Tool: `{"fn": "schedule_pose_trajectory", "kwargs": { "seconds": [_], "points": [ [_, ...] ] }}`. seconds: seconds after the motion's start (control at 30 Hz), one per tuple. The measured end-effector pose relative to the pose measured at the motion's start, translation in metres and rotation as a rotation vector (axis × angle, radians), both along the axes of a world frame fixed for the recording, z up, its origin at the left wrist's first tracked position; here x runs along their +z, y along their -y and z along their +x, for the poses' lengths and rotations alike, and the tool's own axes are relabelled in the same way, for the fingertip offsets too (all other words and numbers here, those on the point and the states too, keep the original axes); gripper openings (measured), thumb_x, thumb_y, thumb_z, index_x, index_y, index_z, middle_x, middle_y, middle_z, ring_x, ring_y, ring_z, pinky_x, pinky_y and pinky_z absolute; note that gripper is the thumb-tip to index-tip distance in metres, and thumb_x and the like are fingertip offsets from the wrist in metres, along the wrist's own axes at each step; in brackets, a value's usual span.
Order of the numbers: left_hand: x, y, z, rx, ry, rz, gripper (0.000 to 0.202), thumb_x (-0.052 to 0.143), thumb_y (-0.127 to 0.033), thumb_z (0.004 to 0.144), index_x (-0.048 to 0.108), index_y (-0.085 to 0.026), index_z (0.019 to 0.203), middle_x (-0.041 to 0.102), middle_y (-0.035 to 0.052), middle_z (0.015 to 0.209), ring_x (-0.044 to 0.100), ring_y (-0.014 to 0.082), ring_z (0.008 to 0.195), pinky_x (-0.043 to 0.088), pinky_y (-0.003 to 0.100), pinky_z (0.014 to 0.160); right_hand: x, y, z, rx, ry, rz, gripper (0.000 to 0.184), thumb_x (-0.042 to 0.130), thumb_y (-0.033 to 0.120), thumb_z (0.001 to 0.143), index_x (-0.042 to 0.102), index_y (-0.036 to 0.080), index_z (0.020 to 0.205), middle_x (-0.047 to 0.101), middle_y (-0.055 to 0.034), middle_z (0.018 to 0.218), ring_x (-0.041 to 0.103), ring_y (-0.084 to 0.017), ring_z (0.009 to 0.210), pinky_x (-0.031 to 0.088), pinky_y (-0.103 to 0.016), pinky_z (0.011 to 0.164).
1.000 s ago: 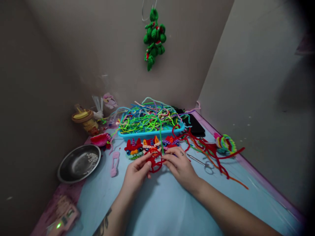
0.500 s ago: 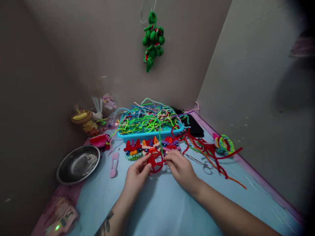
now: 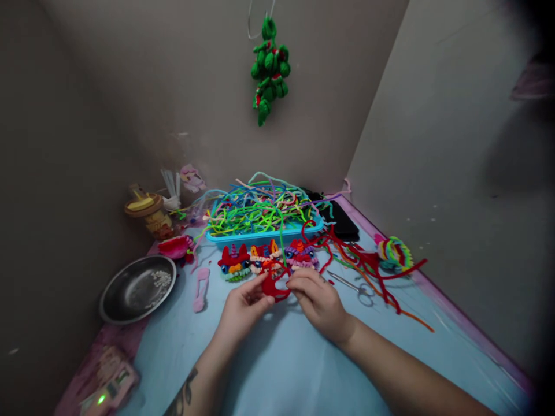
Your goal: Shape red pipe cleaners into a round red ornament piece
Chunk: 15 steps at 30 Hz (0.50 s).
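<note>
Your left hand point(image 3: 243, 303) grips a red craft piece point(image 3: 272, 286); your right hand point(image 3: 319, 299) pinches its right edge. The piece is over the blue table point(image 3: 299, 370), just nearer you than three toys point(image 3: 266, 254).

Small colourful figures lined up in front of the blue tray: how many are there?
3, side by side: left figure; middle figure, partly behind the red piece; right figure, its lower edge behind the right hand. More may be hidden there.
</note>
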State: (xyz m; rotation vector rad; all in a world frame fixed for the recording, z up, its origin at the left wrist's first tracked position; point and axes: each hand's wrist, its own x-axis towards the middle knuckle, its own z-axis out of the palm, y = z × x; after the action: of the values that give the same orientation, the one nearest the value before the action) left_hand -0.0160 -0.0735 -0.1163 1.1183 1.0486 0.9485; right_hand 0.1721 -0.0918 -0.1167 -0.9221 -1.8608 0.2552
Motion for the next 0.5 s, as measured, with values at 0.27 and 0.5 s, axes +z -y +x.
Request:
{"fn": "schedule_pose_trajectory", "kwargs": {
  "seconds": [0.27, 0.5],
  "points": [
    [0.0028, 0.0014, 0.0031, 0.077, -0.173, 0.049, 0.048, 0.073, -0.03, 0.062, 0.066, -0.011, 0.105, 0.071, 0.0072, 0.079, 0.059, 0.0153, 0.059, 0.046, 0.027, 0.058, -0.0003, 0.0022, -0.0034, 0.048, -0.019, -0.026, 0.023, 0.045, 0.007, 0.084, 0.058, 0.022, 0.096, 0.057, -0.0062, 0.091, 0.056, -0.017, 0.089, 0.049, -0.031, 0.078],
    [0.0045, 0.0006, 0.0034, 0.064, -0.191, 0.037, 0.048, 0.071, -0.027, 0.061, 0.064, -0.009, 0.105, 0.071, 0.0075, 0.08, 0.061, 0.0173, 0.063, 0.048, 0.028, 0.062, -0.0012, -0.003, -0.0046, 0.067, -0.137, -0.159, 0.018, 0.047, 0.01, 0.085, 0.06, 0.021, 0.09, 0.062, -0.0059, 0.09, 0.059, -0.017, 0.09, 0.048, -0.031, 0.081]
  ]
}}
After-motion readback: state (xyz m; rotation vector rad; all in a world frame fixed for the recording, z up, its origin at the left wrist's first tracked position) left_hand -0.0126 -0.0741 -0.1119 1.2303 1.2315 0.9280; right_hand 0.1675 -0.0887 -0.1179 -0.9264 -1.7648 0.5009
